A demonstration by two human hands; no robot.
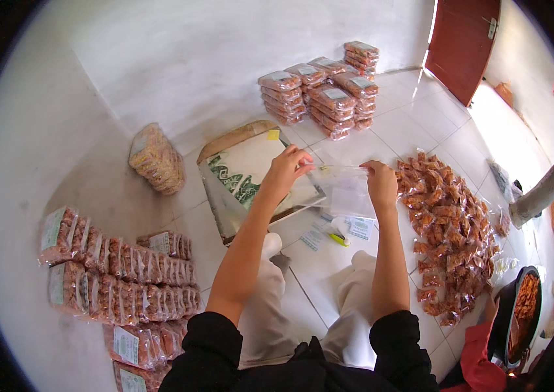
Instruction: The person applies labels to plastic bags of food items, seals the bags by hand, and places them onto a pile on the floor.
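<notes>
A clear, thin plastic bag is stretched between my two hands above the tiled floor. My left hand pinches its left upper edge. On the other side, the fingers of my right hand are closed on its right edge. Under and left of the bag lies a low board covered with white and green printed sheet, a yellow square at its far end. Printed paper labels rest on the floor below the bag. Beside them is a small yellow-green and white tool, too small to name.
Small clear packets of brown snack are heaped at right. Large filled packs stand stacked by the far wall; more packs line the left. A person's red sleeve is near a black container of snack. A pole slants in at right.
</notes>
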